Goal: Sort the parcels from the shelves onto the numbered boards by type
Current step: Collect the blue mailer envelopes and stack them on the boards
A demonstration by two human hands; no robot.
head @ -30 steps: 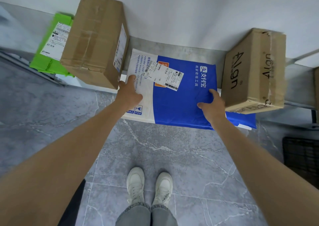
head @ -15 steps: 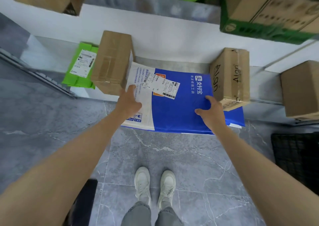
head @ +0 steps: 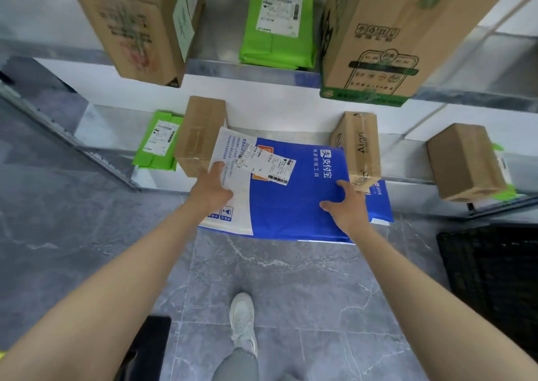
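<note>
Blue-and-white parcel (head: pixel 291 203) sits at the lower shelf (head: pixel 406 156), btwn a plain brown box (head: pixel 201 136) & an "Align" box (head: pixel 359 147). Its front part sticks out past the shelf edge, over the floor. Left hand (head: pixel 211 192) grasps the white end, w/ thumb & forefinger on top and the other fingers hidden at the edge. Right hand (head: pixel 348 207) grasps the blue end the same way.

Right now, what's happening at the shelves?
A person holds the blue and white parcel by its two ends, with the left hand at the white end and the right hand at the blue end. The parcel sticks out past the front of the lower shelf, between the plain brown box and the Align box. A second blue parcel lies underneath.
</note>
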